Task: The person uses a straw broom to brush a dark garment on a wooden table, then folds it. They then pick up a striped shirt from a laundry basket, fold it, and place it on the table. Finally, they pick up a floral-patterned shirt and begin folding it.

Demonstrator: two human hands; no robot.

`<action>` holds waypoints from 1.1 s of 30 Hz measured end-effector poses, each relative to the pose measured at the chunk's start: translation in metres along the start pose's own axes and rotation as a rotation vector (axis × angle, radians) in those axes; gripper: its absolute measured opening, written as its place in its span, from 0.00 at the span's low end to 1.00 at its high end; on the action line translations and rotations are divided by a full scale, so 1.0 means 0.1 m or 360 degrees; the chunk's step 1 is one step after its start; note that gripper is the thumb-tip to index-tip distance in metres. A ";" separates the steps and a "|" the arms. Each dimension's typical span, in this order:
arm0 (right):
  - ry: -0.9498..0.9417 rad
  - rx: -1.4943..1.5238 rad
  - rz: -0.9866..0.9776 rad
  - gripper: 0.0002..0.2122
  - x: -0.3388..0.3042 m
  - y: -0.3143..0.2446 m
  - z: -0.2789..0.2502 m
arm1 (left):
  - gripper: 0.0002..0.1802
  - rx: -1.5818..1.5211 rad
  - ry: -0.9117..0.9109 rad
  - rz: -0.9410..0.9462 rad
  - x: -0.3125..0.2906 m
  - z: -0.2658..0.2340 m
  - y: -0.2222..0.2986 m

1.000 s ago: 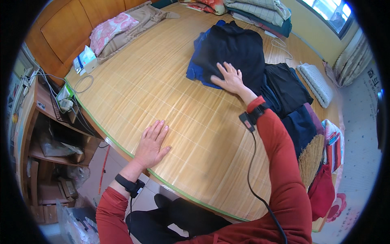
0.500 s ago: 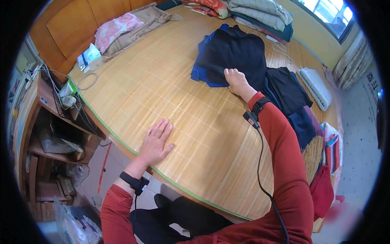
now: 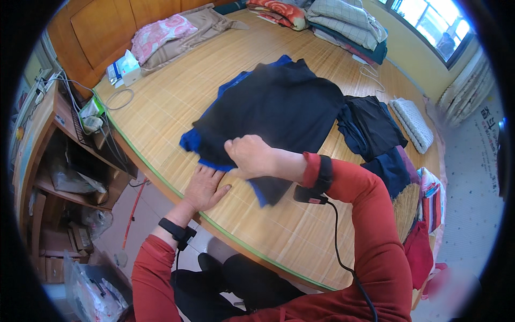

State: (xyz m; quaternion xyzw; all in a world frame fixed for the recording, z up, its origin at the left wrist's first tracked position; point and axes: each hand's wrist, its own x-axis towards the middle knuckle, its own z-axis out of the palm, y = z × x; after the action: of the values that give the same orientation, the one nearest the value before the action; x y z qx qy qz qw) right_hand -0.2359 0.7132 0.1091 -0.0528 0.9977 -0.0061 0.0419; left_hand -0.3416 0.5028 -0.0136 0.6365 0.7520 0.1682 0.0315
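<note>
A black garment with blue edges [image 3: 273,102] lies spread over the bamboo mat [image 3: 177,107] on the bed; its exact kind I cannot make out. My right hand [image 3: 251,155], slightly blurred, is closed on the garment's near edge, with the cloth bunched at the fingers. My left hand [image 3: 205,188] rests flat at the green-trimmed edge of the mat, its fingers stretched out. Its fingertips lie right by the garment's blue edge; whether they touch it I cannot tell.
Folded dark clothes [image 3: 375,126] lie to the right, beside a white knitted bundle [image 3: 412,123] and a straw broom [image 3: 406,209]. Folded quilts [image 3: 348,24] stand at the far side. A pink floral pillow [image 3: 163,36] and a tissue pack [image 3: 124,68] are at the headboard. A wooden desk [image 3: 48,129] stands left.
My right hand has come nearer and to the left, drawing the black and blue garment with it across the mat. The garment now spreads wider. My left hand has hardly moved.
</note>
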 end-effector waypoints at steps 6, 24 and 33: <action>0.0650 0.0472 -0.0116 0.25 0.09 1.06 -0.04 | 0.34 -0.0087 0.0149 0.0029 -0.09 0.00 -0.01; 0.0354 0.0070 0.0851 0.34 0.09 2.68 0.42 | 0.36 -0.0121 0.0110 0.0000 0.02 0.08 -0.08; 0.0278 -0.0037 0.0828 0.37 -0.01 1.61 0.45 | 0.36 -0.0182 0.0093 0.0062 -0.02 0.04 0.11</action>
State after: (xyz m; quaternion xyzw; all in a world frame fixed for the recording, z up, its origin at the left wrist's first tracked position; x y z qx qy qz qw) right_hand -0.2481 0.8735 0.0613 0.2054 0.9776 0.0118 -0.0446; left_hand -0.3301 0.5033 -0.0141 0.6430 0.7294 0.2299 0.0425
